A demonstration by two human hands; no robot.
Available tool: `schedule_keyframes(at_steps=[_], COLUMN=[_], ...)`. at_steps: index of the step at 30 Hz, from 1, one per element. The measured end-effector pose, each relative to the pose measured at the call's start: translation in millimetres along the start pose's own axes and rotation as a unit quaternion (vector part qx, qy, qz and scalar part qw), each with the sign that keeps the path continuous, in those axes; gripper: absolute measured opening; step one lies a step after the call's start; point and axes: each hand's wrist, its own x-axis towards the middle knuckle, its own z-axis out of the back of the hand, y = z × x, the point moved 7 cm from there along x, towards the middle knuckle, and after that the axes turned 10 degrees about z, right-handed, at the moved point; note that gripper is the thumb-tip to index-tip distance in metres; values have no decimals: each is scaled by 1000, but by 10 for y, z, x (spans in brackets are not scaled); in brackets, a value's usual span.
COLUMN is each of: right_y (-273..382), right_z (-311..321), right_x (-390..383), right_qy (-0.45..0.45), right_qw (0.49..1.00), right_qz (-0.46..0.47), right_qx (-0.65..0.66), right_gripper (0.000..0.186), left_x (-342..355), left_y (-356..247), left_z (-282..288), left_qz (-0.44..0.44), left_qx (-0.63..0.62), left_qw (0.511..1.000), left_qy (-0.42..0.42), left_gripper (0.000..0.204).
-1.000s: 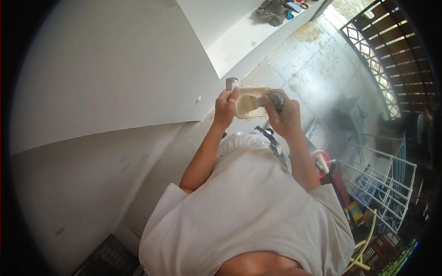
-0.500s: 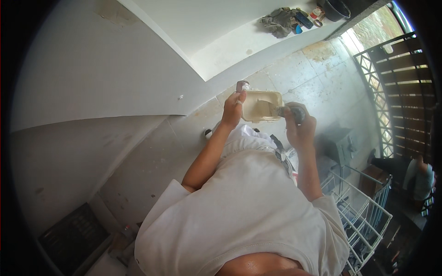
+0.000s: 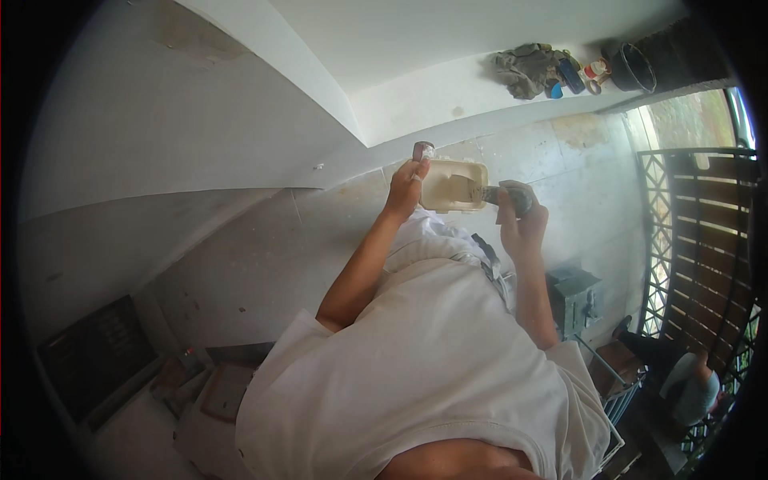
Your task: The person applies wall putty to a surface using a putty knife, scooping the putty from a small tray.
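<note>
My left hand [image 3: 406, 190] is closed on the left side of a cream, shallow rectangular tray [image 3: 436, 186]. A short brown piece with a whitish end [image 3: 424, 150], perhaps a tool handle, sticks up above the same hand; the rest of it is hidden. In my right hand [image 3: 524, 222] is a dark-handled putty knife [image 3: 464, 189], gripped from the right. Its flat, wide blade lies inside the tray. White smears mark my left fingers. The tray is held up in front of my body.
A white ledge holds a crumpled grey cloth [image 3: 524, 70], small items and a black bucket [image 3: 632, 66]. A grey metal box [image 3: 574, 298] stands right on the tiled floor. Beyond are a slatted gate [image 3: 708, 232], a wire rack [image 3: 612, 400] and another person [image 3: 692, 388].
The view has turned, so the ledge, gate and rack sit elsewhere in the picture. Both hands keep their grips, and the putty knife's blade has shifted slightly within the tray.
</note>
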Motion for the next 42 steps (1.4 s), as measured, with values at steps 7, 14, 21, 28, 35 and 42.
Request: schedule_keyframes(at_steps=[7,14,21,28,35,42], right_y=[-36,-57,5,-144,-373,-497], right_z=[-269,-597,-827,-843,-1023,-968], right_x=[681,1173,1840,2381,2697,2944], right_qy=[27,136,286,392,476,510], right_qw=[998,984,936,898,852,827], right_qz=[15,57,146,69,65,44], right_qx=[62,100,142,185,208,231], right_gripper=[14,21,23,33,25,23], left_x=[445,544,418,184,78,90], left_y=[-283,-185,-157,-395,-413,-473], left_z=[320,538,550,157,-294,-608], left_qz=[-23,3,24,-25,-20,-37], left_qx=[-87,-268,-234,-415,-442,-468], left_qw=[996,957,934,844,775,740], left_qy=[-28,-114,-270,-339,-451,-481], left_gripper=[45,44,43,45,50,53])
